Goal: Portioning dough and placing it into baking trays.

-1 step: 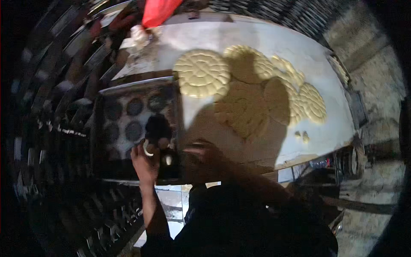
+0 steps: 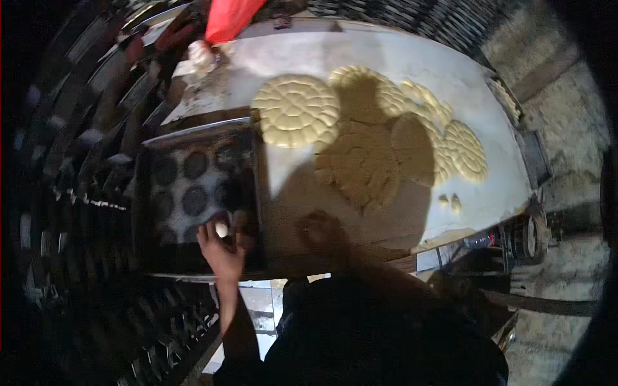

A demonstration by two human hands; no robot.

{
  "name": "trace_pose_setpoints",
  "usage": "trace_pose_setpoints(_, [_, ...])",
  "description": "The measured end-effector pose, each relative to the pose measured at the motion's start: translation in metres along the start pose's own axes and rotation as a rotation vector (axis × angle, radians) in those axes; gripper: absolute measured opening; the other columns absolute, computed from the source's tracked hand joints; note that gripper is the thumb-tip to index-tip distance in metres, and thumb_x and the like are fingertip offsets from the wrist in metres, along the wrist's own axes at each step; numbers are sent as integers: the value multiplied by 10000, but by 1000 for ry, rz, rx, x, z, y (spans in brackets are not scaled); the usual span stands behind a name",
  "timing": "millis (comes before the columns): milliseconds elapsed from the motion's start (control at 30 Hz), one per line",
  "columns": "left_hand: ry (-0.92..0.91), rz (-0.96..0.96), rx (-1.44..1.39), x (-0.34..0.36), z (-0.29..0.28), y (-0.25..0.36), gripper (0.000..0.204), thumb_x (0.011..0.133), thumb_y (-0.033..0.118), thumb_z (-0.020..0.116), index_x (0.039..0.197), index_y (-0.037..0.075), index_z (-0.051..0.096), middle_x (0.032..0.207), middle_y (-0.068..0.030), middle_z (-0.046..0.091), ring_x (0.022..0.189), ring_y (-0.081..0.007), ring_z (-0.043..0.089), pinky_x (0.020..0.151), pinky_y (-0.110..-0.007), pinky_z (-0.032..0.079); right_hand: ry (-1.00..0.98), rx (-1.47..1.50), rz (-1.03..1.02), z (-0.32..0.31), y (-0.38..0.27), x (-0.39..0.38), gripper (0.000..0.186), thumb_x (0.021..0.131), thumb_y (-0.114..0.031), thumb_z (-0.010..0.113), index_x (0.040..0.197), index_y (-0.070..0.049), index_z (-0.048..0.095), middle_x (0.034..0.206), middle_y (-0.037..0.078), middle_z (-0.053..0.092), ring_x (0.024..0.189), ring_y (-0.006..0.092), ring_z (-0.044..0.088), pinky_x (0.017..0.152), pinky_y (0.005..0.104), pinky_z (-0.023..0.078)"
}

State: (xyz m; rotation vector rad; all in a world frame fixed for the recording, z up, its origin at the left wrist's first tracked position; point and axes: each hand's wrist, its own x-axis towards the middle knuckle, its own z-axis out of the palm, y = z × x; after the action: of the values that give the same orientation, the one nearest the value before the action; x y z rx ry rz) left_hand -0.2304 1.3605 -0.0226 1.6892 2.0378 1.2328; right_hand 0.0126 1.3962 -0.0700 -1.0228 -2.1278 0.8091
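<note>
My left hand [image 2: 221, 254] is over the lower right of a dark metal tray [image 2: 193, 127] marked with dark round patches, fingers curled round a small white ball [image 2: 221, 230]. My right hand [image 2: 322, 228] is over the shaded table [image 2: 290, 45] just right of the tray, its blurred fingers too dim to read. Several flat, scored dough rounds [image 2: 296, 109] lie above and to the right of it, some in shadow. Two small dough bits [image 2: 456, 203] lie near the table's right front.
A red cloth or bag [image 2: 228, 19] and a crumpled pale item [image 2: 201, 59] are at the back left. Dark stacked slatted items surround the left and back. A stained concrete floor [image 2: 547, 83] shows at right, a bottle [image 2: 479, 239] below the table's right edge.
My left fingers have shifted slightly down around the white ball. My right hand has moved a little rightward and its fingers look more bent. The whole view has shifted slightly.
</note>
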Motion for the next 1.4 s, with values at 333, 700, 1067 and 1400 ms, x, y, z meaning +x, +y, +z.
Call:
trace_pose_setpoints(333, [-408, 328, 413, -105, 275, 126, 410, 806, 237, 658, 1130, 3, 568, 1033, -174, 609, 935, -340, 581, 829, -433, 480, 489, 579, 976, -114, 128, -77, 301, 947, -229, 514, 1091, 26, 581, 1026, 122, 616, 945, 218, 592, 843, 361, 478])
trace_pose_setpoints(700, [-742, -1212, -1704, -82, 291, 124, 319, 930, 304, 515, 1067, 24, 582, 938, -110, 645, 748, -230, 616, 691, -355, 530, 505, 1665, 960, -121, 142, -87, 195, 860, -206, 670, 937, -37, 610, 773, 58, 565, 642, 158, 517, 653, 319, 466])
trace_pose_setpoints(1067, [-460, -372, -637, -188, 243, 61, 354, 892, 361, 567, 1009, 38, 649, 906, -111, 672, 836, -257, 646, 756, -364, 521, 635, 1313, 1237, -51, 45, -152, 250, 919, -274, 520, 994, -38, 558, 865, 88, 574, 753, 189, 569, 678, 362, 488])
trace_pose_setpoints(1400, [-410, -318, -628, -197, 123, 112, 236, 825, 174, 702, 971, 12, 611, 871, -92, 667, 791, -141, 619, 702, -293, 504, 648, 664, 521, -31, -16, -198, 282, 870, -113, 608, 1115, -73, 474, 991, 68, 529, 828, 163, 563, 705, 314, 510])
